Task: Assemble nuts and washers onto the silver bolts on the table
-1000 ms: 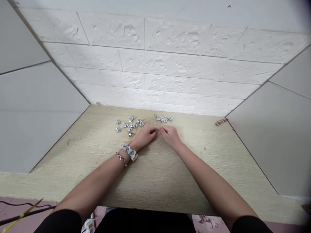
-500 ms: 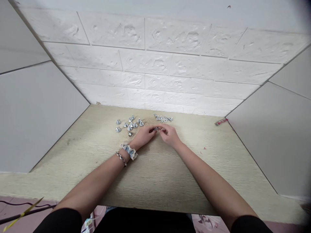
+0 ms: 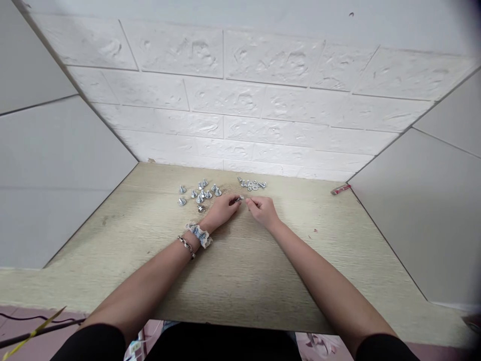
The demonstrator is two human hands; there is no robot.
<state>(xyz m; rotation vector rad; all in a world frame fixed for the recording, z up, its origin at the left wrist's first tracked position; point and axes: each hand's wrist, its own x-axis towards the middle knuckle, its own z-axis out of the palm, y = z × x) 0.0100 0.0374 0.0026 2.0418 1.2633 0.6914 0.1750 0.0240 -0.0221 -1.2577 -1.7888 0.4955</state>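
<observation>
My left hand point(image 3: 222, 209) is closed in a pinch around a small silver bolt point(image 3: 241, 197), whose end sticks out toward the right. Just beside it, my right hand point(image 3: 263, 210) has thumb and forefinger pressed together; what they hold, if anything, is too small to make out. A narrow gap separates the fingertips of the two hands. Left of my left hand stand several bolts with washers on them point(image 3: 202, 193), most with shanks pointing up. Beyond the hands lies a small pile of loose bolts, washers and nuts point(image 3: 254, 185).
The pale wooden table point(image 3: 240, 271) meets a white brick-patterned wall point(image 3: 240, 110) at the back, with grey panels on both sides. A red-handled tool point(image 3: 340, 189) rests near the right panel. Small reddish scraps point(image 3: 315, 230) lie right of my forearm.
My right fingers have drawn slightly right, away from the bolt, and its end now shows between the hands. The assembled bolts and the loose pile look unchanged.
</observation>
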